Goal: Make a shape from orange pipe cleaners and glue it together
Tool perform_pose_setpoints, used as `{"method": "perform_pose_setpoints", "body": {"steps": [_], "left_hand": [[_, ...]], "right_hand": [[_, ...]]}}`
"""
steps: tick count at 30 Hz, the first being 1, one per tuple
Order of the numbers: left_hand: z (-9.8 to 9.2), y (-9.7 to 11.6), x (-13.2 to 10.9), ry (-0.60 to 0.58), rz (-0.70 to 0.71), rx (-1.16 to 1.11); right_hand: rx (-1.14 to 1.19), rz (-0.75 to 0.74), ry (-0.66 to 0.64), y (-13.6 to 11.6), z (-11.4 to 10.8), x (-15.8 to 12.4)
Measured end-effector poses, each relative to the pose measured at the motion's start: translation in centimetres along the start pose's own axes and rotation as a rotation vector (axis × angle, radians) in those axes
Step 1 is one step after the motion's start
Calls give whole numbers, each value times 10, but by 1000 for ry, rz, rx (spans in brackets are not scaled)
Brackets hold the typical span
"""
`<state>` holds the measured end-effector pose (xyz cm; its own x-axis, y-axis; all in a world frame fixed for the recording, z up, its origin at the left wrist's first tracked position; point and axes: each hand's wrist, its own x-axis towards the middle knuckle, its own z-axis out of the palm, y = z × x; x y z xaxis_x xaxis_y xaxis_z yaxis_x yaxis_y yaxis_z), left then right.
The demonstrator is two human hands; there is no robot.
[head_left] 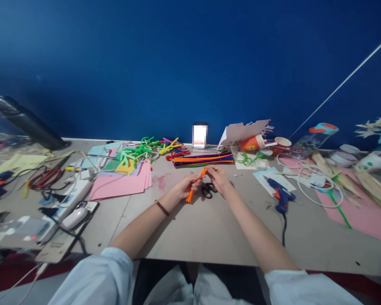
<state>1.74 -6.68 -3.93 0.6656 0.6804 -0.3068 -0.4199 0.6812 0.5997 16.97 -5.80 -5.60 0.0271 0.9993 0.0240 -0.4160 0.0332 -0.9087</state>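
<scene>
My left hand [186, 185] and my right hand [219, 178] both pinch an orange pipe cleaner [194, 189] above the grey table [209, 228]. The left hand grips its lower part, the right hand its upper end. Black scissors [208, 189] lie on the table just below the right hand. A bundle of straight pipe cleaners [203, 159] in several colours lies behind my hands.
Pink paper sheets [120, 183] and bent green and yellow pipe cleaners [142, 150] lie at the left. A blue glue gun [281, 195] lies at the right, with a white cable [307, 186], paper cups [257, 143] and pink paper [362, 212]. A phone [200, 135] leans on the blue wall.
</scene>
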Motion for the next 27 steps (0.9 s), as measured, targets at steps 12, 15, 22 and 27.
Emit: {"method": "perform_pose_setpoints", "body": {"steps": [12,15,22,27], "left_hand": [[2,-1,-1,30,63,97],[10,-1,-4,155,294,279],[11,-5,1,354,567,501],[8,-7,4,377,544,490]], "right_hand": [[-71,-65,1,2,-1,1],[-5,-48,18,-2,1,1],[-57,-7,21,0,2,-1],[-43,-29,44,1,0,0]]}}
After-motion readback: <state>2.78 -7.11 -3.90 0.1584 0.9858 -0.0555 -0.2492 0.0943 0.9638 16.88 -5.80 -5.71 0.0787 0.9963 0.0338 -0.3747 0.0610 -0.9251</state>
